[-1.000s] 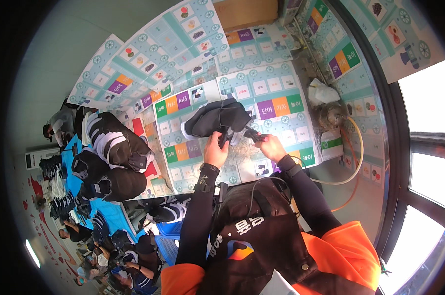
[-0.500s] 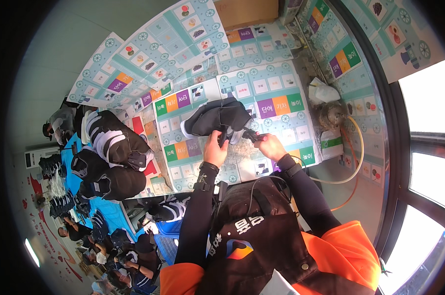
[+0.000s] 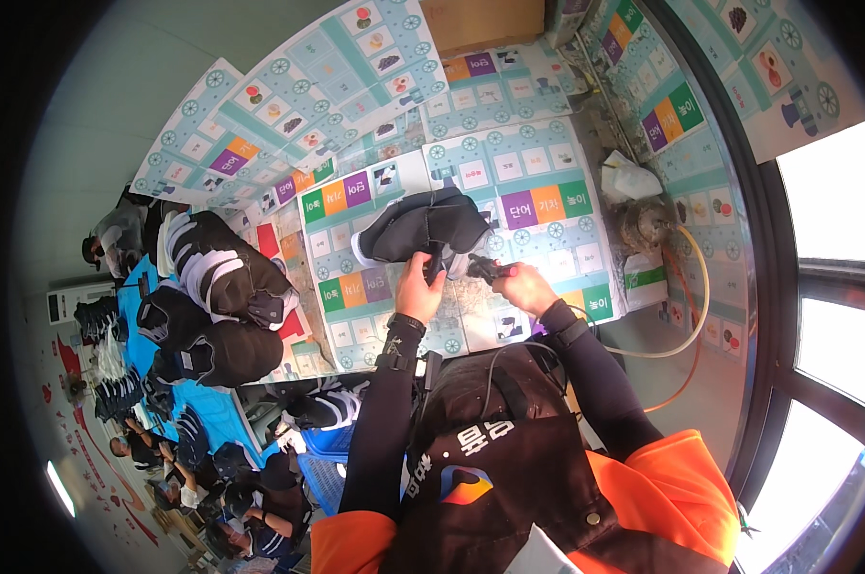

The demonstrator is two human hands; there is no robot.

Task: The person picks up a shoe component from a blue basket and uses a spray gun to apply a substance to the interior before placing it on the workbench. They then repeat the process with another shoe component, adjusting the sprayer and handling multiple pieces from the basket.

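A black shoe upper (image 3: 418, 230) with a pale edge lies on its side on the printed sheets covering the bench. My left hand (image 3: 418, 289) is closed on its near edge, thumb and fingers pinching a dark flap there. Just to the right, my right hand (image 3: 528, 289) grips a small black hand tool (image 3: 488, 271), whose tip points left toward the upper's opening. The tool's exact kind is hard to make out. A small gap shows between the tool's tip and my left hand.
Several black-and-white shoe uppers (image 3: 227, 277) are piled at the bench's left end. A yellowish hose (image 3: 702, 277) curves down from a round metal fitting (image 3: 648, 225) on the right. A crumpled white bag (image 3: 630, 177) sits behind it. Windows line the right; other people work at far left.
My right hand has shifted slightly right and down with the tool, drawing its tip a little away from the upper. The left hand and the shoe upper stay nearly in place.
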